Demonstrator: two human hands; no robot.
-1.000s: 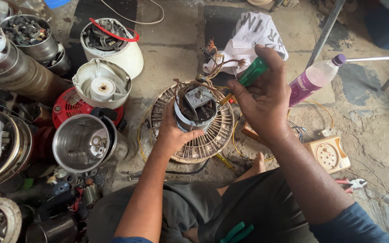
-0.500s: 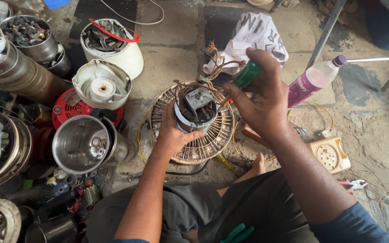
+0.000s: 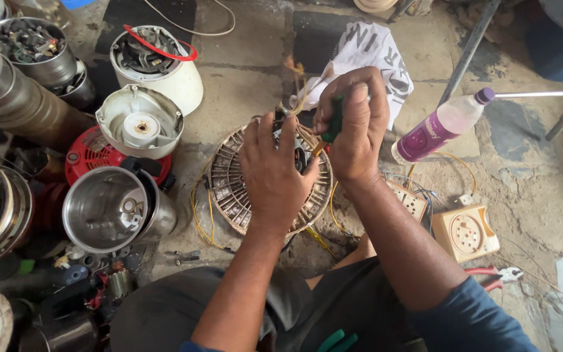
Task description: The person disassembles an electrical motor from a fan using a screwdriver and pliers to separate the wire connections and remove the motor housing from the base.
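Item: one round, ribbed motor housing (image 3: 229,189), tan and grimy, lying flat on the concrete floor (image 3: 249,85) between the seated person's knees, with a dark wound core at its middle largely hidden under the hands. Judged heavy for its size and rigid; the thin ribs at the rim look brittle and the loose yellow wires (image 3: 198,218) trailing from beneath it would snag, so the solid outer ring seems the safest place to take hold, not the wiring. The left hand (image 3: 274,171) lies spread, palm down, over the centre of the housing, fingers extended and pressing rather than clasping. The right hand (image 3: 353,124) is closed in a fist around one green-handled screwdriver (image 3: 335,120), its tip angled down into the core just beside the left fingers. Just behind the hands: one crumpled white cloth (image 3: 373,55). To the right: one clear plastic bottle (image 3: 441,127) with purple label and cap, lying tilted; two beige socket boxes (image 3: 467,231), one partly hidden by the right forearm; one pair of red-handled pliers (image 3: 493,277). To the left: one open steel jar (image 3: 109,208); one red motor base (image 3: 92,156); two white appliance housings (image 3: 141,124), the farther ringed with a red gasket; several more steel vessels at the frame edge, count uncertain.
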